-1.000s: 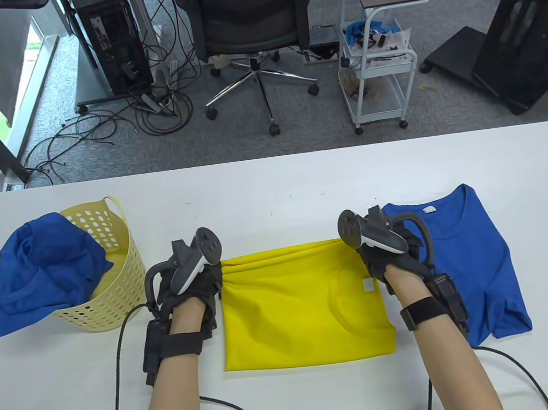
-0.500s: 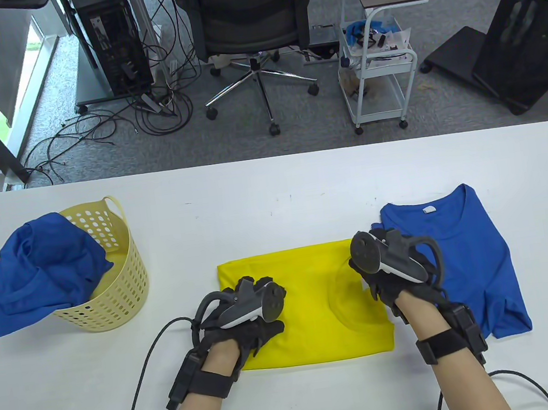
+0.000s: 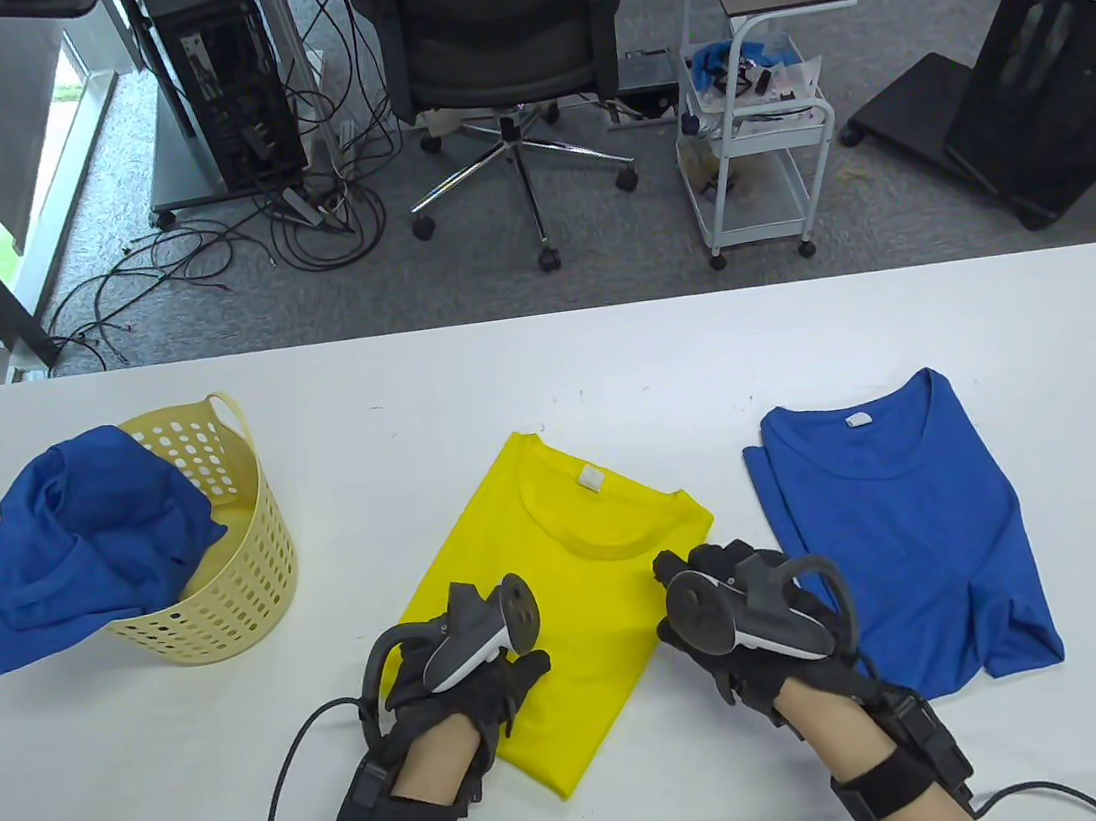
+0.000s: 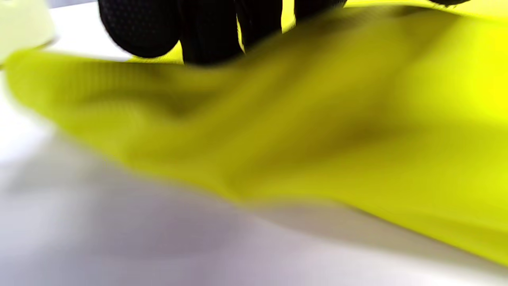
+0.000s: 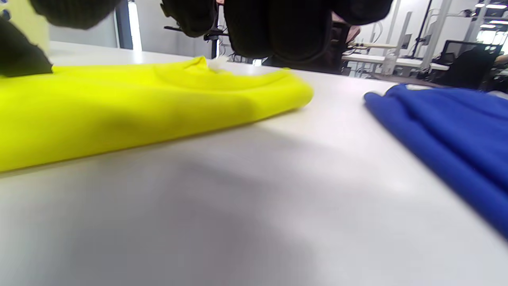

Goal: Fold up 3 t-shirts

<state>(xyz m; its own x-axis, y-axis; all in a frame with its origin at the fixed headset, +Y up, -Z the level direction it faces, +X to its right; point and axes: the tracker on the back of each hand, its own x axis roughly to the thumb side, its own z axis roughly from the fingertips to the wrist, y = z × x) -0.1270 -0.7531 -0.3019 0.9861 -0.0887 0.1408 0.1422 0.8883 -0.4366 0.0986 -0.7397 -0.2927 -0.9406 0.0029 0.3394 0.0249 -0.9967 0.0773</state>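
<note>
Table view: yellow t-shirt (image 3: 572, 589) lies folded into a long panel, set diagonally on the white tabletop (image 3: 543, 371), collar and white tag toward the far end. Left hand (image 3: 469, 688) rests flat on its near-left part, fingers spread on the cloth. Right hand (image 3: 737, 623) sits at the panel's right edge, fingers loosely curled; whether it pinches fabric, cannot tell. Blue t-shirt (image 3: 901, 525) lies to the right, partly folded, apart from the yellow one. Another blue t-shirt (image 3: 71, 544) is draped over the yellow perforated basket (image 3: 238, 582) at left. Left wrist view: blurred; gloved fingertips (image 4: 206, 31) bear on yellow cloth. Right wrist view: fingers (image 5: 278, 28) hang above the tabletop, clear of the yellow edge; blue shirt beyond. Judgement: second shirt mid-fold; the next move likely calls for squaring the panel and folding hem to collar.
</note>
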